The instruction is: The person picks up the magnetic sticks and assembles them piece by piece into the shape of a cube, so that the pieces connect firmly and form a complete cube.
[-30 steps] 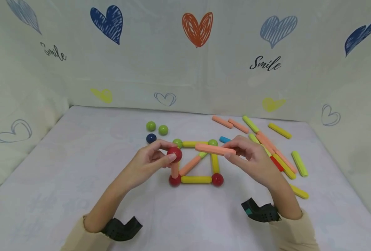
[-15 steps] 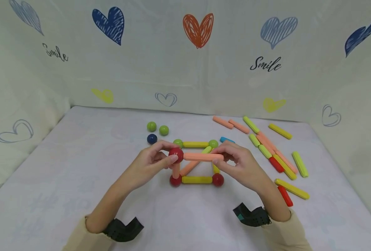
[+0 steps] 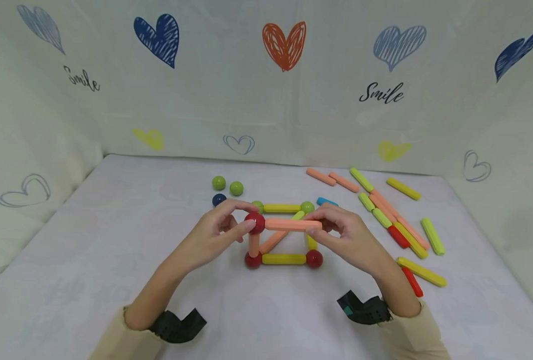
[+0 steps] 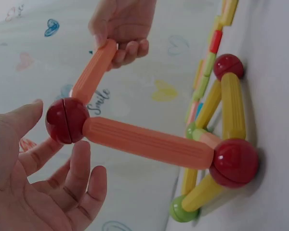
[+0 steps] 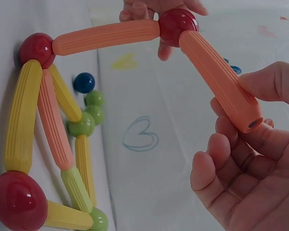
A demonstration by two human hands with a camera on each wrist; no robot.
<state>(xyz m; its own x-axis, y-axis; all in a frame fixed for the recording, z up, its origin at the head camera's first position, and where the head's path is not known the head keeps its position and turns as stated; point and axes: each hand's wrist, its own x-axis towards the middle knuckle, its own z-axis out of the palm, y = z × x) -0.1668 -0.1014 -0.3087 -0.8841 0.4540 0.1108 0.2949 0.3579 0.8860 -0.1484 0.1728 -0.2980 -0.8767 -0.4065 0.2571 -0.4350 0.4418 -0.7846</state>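
A red ball (image 3: 254,223) tops an upright orange rod (image 3: 254,245), with my left hand (image 3: 214,232) holding it between thumb and index finger. The left wrist view shows the other left fingers spread below the ball (image 4: 67,120). My right hand (image 3: 347,237) pinches the free end of a second orange rod (image 3: 289,225), level in the head view. Its other end meets the held ball. The upright rod stands on a lower red ball (image 3: 253,259), a corner of a flat frame of yellow rods (image 3: 284,259). An orange and light-green diagonal (image 5: 55,120) crosses this frame.
Several loose rods (image 3: 401,235) in orange, yellow, green and red lie at the right. A blue rod (image 3: 327,201) is behind my right hand. Two green balls (image 3: 218,182) and a dark blue ball (image 3: 218,199) sit behind the frame, to the left.
My right hand has moved left and slightly down, bringing its orange rod from a tilt to level, with its end against the held red ball. My left hand stays nearly in place.
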